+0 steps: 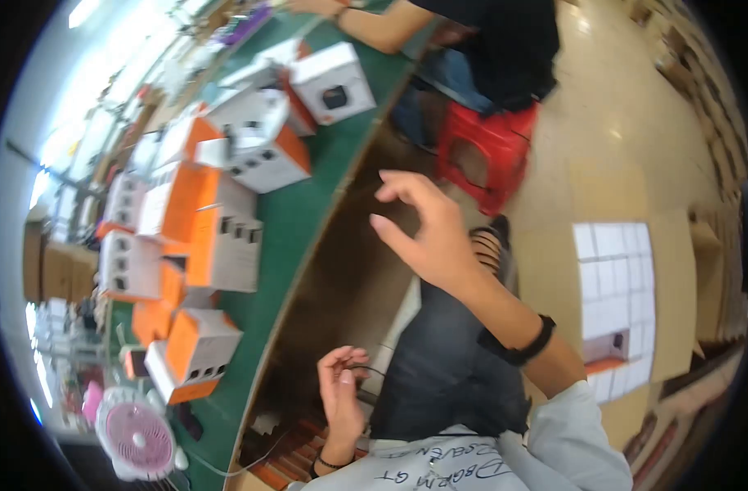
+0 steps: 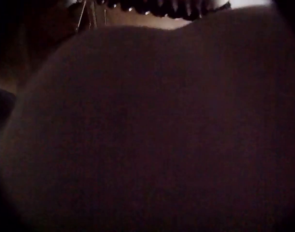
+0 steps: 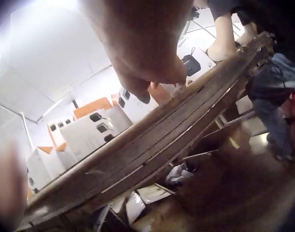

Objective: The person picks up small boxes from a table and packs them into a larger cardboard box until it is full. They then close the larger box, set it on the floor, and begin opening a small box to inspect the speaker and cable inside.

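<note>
In the head view the right hand (image 1: 431, 237) is raised beyond the table's edge, thumb and fingers apart and bent, with nothing between them. The right wrist view shows this hand (image 3: 142, 48) large, overlapping the view of the boxes. Low by the lap is the left hand (image 1: 341, 401), its fingers loosely bent; a thin dark cord (image 1: 370, 370) runs by its thumb, with no clear grip on it. White and orange boxes (image 1: 226, 245) stand stacked on the green table (image 1: 288, 270). The left wrist view is mostly blocked by a dark, blurred surface.
A pink and white fan (image 1: 137, 434) stands at the table's near end. Another person (image 1: 505, 49) sits on a red stool (image 1: 488, 155) farther along the table. On the right lies an open cardboard box (image 1: 668, 295) with white boxes (image 1: 615, 303) inside.
</note>
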Demonstrator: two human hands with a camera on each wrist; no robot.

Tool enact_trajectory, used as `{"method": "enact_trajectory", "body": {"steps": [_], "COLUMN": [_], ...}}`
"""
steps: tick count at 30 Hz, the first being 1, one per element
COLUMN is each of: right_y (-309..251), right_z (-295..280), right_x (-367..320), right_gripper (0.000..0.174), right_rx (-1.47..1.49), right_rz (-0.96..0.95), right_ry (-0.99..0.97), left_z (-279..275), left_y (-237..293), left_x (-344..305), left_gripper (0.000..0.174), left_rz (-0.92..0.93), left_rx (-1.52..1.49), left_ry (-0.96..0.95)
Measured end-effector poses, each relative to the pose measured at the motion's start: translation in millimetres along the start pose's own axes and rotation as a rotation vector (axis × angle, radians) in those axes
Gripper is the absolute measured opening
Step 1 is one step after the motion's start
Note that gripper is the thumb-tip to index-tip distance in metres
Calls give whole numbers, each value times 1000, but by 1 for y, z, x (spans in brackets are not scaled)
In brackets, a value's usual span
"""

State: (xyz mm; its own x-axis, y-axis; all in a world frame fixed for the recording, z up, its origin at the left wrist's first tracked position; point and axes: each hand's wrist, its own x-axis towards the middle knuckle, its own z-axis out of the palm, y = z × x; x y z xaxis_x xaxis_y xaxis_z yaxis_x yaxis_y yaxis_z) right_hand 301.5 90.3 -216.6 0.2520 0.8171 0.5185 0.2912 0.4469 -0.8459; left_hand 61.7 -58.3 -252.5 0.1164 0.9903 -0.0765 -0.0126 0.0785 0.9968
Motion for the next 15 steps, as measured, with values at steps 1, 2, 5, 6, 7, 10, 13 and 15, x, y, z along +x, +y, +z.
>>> {"method": "enact_trajectory", "body": {"steps": [1,2,5,6,7,10,13,15], "right_y": [3,4,35,38,40,96,95,101], "right_z": [-33,-71,-203,-247,-285,-401,-382,-332], "right_x": [-22,-47,-114,-134,-154,-258,-302,-329], "right_gripper": [20,16,9,7,10,51,70,76], "right_rx": [-45,-111,-443,-624,-757,-1084,-1076,-1140], "right_rz": [77,159,342,376,439,673,1204,1191], "right_ry": [56,126,455,530,612,561,218,90], "left_z": [-2,0,4,6,7,19,31,36], "left_y": [-8,-11,-29,-34,-37,-43,-31,-24], "left_x": [0,0,2,4,6,14,22,27], "left_gripper": [35,30,28,28,27,26,27,28], "left_rz": [-30,-67,-118,-116,-121,-135,-78,-40], "left_rx": [43,63,101,118,114,190,200,182], "left_ry": [15,14,-79,-111,-159,-291,-381,-408]}}
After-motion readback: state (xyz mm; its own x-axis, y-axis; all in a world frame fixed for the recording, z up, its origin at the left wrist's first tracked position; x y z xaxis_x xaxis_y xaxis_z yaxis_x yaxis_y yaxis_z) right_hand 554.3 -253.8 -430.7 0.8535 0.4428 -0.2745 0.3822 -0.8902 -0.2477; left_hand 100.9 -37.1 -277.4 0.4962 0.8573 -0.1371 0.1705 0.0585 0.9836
